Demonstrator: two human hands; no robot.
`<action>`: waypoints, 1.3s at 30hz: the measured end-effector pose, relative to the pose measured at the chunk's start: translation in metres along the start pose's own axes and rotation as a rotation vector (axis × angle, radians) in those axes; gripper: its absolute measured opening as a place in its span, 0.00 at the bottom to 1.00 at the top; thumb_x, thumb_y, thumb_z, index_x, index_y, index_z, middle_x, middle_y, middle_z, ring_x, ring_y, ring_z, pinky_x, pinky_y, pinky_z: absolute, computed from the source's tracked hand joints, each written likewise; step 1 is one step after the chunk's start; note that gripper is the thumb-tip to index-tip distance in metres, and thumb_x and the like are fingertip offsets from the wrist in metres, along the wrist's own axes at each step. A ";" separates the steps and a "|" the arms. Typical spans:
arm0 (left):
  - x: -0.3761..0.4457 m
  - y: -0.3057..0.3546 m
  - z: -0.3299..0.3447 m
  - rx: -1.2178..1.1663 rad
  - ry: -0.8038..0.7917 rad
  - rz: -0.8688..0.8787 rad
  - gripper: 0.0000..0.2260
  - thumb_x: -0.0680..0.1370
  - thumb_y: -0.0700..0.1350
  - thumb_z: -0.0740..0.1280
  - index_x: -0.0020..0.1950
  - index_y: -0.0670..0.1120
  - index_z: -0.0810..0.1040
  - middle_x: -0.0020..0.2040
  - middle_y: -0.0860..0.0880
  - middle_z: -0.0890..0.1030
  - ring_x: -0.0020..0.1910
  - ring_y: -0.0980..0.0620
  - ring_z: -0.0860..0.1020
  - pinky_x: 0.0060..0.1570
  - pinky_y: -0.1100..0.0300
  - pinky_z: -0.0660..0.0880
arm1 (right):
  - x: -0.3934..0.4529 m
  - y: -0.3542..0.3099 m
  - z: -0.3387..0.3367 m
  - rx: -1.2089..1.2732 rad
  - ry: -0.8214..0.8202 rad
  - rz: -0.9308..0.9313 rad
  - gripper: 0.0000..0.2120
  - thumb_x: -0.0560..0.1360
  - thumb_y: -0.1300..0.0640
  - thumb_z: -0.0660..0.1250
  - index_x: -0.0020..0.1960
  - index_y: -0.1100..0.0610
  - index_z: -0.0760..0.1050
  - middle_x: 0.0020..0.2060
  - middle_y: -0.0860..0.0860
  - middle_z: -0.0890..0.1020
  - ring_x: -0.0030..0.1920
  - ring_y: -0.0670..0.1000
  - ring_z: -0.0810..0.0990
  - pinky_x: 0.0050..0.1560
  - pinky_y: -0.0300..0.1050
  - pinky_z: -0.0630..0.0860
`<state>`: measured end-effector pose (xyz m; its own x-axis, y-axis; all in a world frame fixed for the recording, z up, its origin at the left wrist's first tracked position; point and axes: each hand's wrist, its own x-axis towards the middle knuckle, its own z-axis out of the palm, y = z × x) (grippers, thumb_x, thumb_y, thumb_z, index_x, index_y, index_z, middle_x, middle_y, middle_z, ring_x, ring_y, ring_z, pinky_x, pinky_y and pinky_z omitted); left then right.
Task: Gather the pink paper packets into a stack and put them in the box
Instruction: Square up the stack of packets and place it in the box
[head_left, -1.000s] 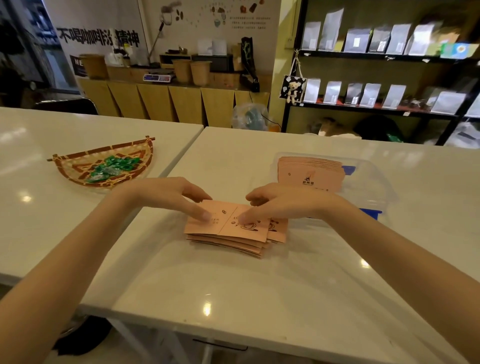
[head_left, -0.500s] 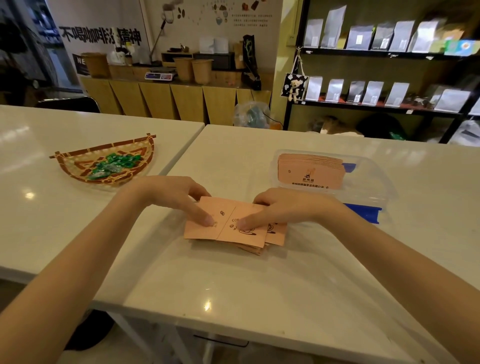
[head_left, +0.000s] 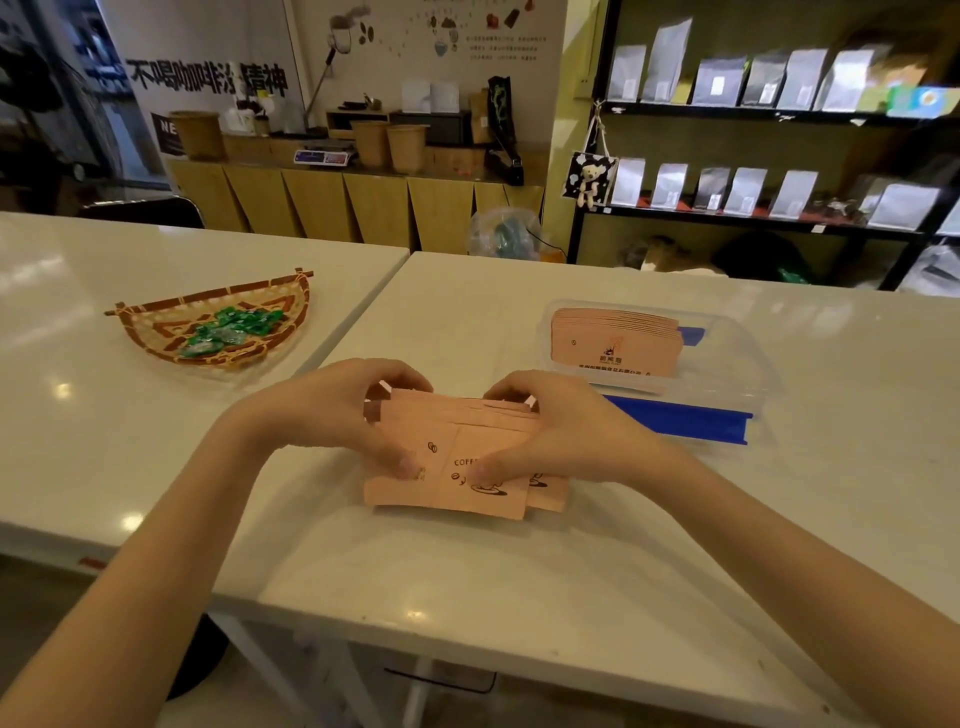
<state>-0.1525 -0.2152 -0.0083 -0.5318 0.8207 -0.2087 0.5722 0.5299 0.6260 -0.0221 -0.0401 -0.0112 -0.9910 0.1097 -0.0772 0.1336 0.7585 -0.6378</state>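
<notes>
Several pink paper packets with black coffee prints are held as a loose bundle, tilted up on their lower edge just above the white table. My left hand grips the bundle's left side, thumb on the front. My right hand grips its right side the same way. The packets are not aligned; one sticks out at the lower right. Behind and to the right stands a clear plastic box with blue clips; another stack of pink packets leans inside it.
A woven basket with green wrapped candies sits on the adjoining white table at the left. A gap runs between the two tables. Shelves with silver pouches and a wooden counter stand far behind.
The packets lay flat on the table under my fingertips; both hands have now closed on them and raised the bundle upright.
</notes>
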 end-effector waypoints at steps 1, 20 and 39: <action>0.000 0.003 0.002 0.006 0.014 0.023 0.29 0.61 0.50 0.77 0.56 0.60 0.67 0.53 0.61 0.71 0.53 0.57 0.72 0.48 0.65 0.74 | -0.003 0.002 0.001 0.007 0.056 -0.020 0.32 0.59 0.44 0.75 0.60 0.47 0.69 0.47 0.42 0.74 0.47 0.45 0.76 0.47 0.40 0.78; 0.048 0.070 0.083 -0.152 0.088 0.383 0.30 0.61 0.46 0.77 0.58 0.59 0.69 0.53 0.64 0.73 0.53 0.68 0.73 0.44 0.75 0.73 | -0.084 0.092 -0.036 0.147 0.355 -0.124 0.33 0.57 0.52 0.79 0.58 0.41 0.68 0.52 0.38 0.75 0.53 0.38 0.74 0.48 0.27 0.72; 0.035 0.061 0.090 -0.313 0.052 0.291 0.33 0.63 0.42 0.75 0.61 0.60 0.64 0.59 0.60 0.73 0.56 0.62 0.74 0.51 0.73 0.72 | -0.095 0.106 -0.034 0.290 0.248 -0.081 0.31 0.64 0.54 0.74 0.63 0.39 0.67 0.61 0.39 0.73 0.59 0.42 0.74 0.57 0.37 0.74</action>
<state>-0.0799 -0.1347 -0.0453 -0.4115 0.9104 0.0434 0.4906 0.1811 0.8524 0.0867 0.0516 -0.0452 -0.9604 0.2362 0.1475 0.0111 0.5616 -0.8273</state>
